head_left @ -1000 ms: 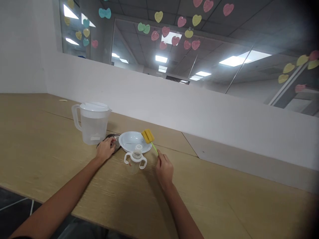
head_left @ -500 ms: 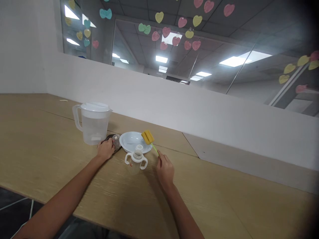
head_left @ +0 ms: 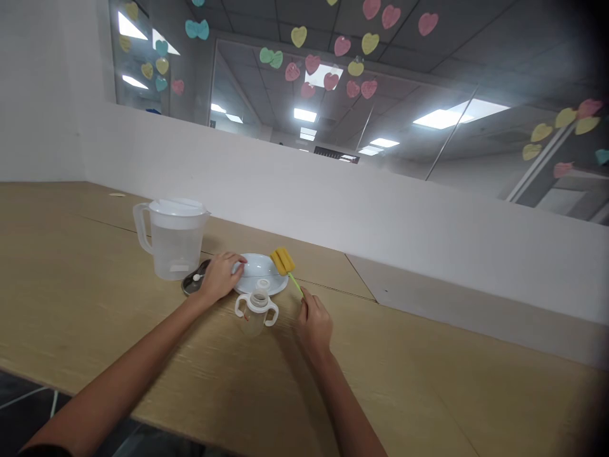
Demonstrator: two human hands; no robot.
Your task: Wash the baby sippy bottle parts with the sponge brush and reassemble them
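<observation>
Two bare hands at work: left hand (head_left: 219,278) curled loosely over white plate (head_left: 261,277) rim, right hand (head_left: 314,322) pinching green handle of yellow sponge brush (head_left: 283,259), handled bottle (head_left: 257,308) between.

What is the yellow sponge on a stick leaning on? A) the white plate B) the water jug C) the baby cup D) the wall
A: the yellow sponge rests on the rim of the white plate, while the right hand holds its green stick.
</observation>
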